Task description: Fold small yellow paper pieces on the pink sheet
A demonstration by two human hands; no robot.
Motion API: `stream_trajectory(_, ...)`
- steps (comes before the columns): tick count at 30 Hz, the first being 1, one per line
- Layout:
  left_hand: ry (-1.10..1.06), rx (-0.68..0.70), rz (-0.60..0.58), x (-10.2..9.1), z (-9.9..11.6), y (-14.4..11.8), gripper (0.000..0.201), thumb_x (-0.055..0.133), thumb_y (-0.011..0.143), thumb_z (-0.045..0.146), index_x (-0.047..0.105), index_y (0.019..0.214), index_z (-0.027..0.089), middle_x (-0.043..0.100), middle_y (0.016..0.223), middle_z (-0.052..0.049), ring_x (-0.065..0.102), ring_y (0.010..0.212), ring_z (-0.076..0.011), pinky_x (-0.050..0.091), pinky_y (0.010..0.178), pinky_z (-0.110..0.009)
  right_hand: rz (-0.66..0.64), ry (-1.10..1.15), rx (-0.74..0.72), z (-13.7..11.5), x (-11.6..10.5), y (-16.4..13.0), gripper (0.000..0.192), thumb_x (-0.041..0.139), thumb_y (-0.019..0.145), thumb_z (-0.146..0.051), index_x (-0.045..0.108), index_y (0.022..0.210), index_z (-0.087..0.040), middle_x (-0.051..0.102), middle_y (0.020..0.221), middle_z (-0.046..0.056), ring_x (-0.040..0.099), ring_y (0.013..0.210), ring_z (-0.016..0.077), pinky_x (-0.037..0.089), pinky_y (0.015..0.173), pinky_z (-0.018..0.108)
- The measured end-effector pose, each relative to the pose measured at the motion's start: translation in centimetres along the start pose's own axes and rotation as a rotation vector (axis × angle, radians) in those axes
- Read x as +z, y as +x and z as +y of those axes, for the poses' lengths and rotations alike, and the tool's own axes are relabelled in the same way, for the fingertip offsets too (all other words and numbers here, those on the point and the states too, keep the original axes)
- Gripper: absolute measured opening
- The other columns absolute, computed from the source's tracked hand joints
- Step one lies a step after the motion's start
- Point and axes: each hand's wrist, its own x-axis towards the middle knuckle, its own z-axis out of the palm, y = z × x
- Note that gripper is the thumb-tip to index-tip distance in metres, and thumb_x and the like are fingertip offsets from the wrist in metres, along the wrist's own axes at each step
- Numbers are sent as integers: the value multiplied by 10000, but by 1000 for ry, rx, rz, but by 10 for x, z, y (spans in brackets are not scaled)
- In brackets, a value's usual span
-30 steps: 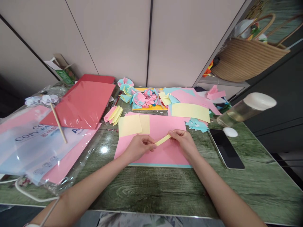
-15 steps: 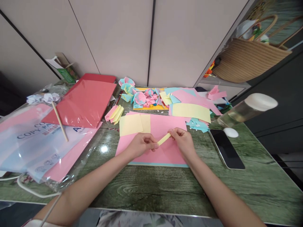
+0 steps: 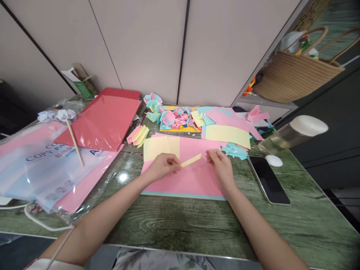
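Observation:
Between finger and thumb, my left hand [image 3: 165, 165] pinches one end of a narrow folded yellow paper strip [image 3: 191, 160]. The strip slants up to the right, over a pink sheet of paper [image 3: 194, 183]. Just past its free end is my right hand [image 3: 221, 165], holding nothing, its fingers loosely bent and slightly apart. Yellow paper pieces [image 3: 157, 147] lie on the upper left of the pink sheet, behind my left hand. A pleated pink and yellow paper piece [image 3: 138, 135] sits beyond them to the left.
Folded paper flowers [image 3: 168, 118] and cut paper [image 3: 225, 133] line the back. At left are red folders [image 3: 102, 120], a copy paper pack [image 3: 42, 168] and a wooden stick [image 3: 75, 144]. A phone [image 3: 269, 180], a white oval object [image 3: 273, 161] and a bottle [image 3: 292, 133] stand or lie right.
My right hand has let go of the strip's end and moved slightly right. My left hand has shifted a little left, still pinching the strip. The view has tilted slightly.

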Motion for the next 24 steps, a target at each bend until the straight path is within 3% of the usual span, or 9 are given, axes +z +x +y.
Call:
stream_trajectory(3, 150, 5, 205, -35, -4, 5, 191, 615, 725, 341, 636, 815, 175, 638, 638, -7, 606, 607, -145, 441, 560, -235, 50, 64, 2, 3, -7, 4, 286, 518, 768, -504, 585, 824, -231, 536, 723, -17, 478, 629, 110, 392, 635, 254)
stream_trajectory(7, 416, -37, 539, -89, -11, 9, 287, 602, 769, 321, 573, 1023, 192, 640, 776, -7, 607, 757, -161, 452, 714, -293, 27, 94, 27, 4, -7, 3, 250, 545, 766, -463, 583, 808, -220, 530, 766, -16, 467, 598, 89, 384, 613, 247)
stream_trajectory(9, 539, -75, 620, -109, -17, 9, 272, 558, 823, 346, 564, 1009, 149, 620, 850, -27, 591, 775, -157, 467, 741, -347, 2, 96, 39, 4, -4, 2, 236, 559, 762, -446, 585, 798, -214, 530, 774, -14, 468, 592, 86, 384, 613, 248)
stream_trajectory(12, 681, -97, 641, -123, -26, 6, 289, 508, 863, 369, 558, 1017, 131, 596, 952, -40, 585, 825, -161, 488, 751, -364, -21, 105, 56, 2, -3, 0, 218, 578, 748, -424, 580, 782, -210, 529, 774, -17, 469, 581, 82, 385, 602, 250)
stream_trajectory(16, 827, -66, 688, -119, -33, 5, 275, 516, 860, 345, 550, 1059, 159, 556, 1097, -64, 550, 969, -198, 459, 838, -407, -34, 127, 77, 2, -3, 2, 189, 594, 725, -378, 571, 815, -214, 519, 730, -29, 468, 559, 82, 379, 571, 247)
stream_trajectory(20, 918, 76, 743, -98, -25, 4, 316, 501, 860, 326, 493, 1160, 227, 364, 1344, -90, 337, 1223, -276, 275, 1002, -521, -46, 137, 88, 1, -1, 1, 186, 586, 719, -335, 552, 857, -215, 526, 688, -37, 476, 551, 89, 380, 558, 247)
stream_trajectory(22, 951, 176, 668, -78, -19, 4, 348, 450, 877, 301, 459, 1205, 183, 309, 1378, -145, 245, 1274, -338, 206, 1003, -576, -54, 136, 89, 2, 0, 0, 173, 576, 722, -316, 545, 859, -213, 531, 678, -41, 477, 545, 89, 378, 556, 247)
stream_trajectory(24, 979, 299, 487, -51, -15, 4, 324, 437, 881, 288, 491, 1171, 156, 384, 1336, -155, 308, 1251, -319, 248, 999, -529, -65, 133, 88, 3, 1, -1, 162, 568, 724, -299, 541, 857, -211, 532, 666, -45, 476, 540, 89, 375, 553, 246)
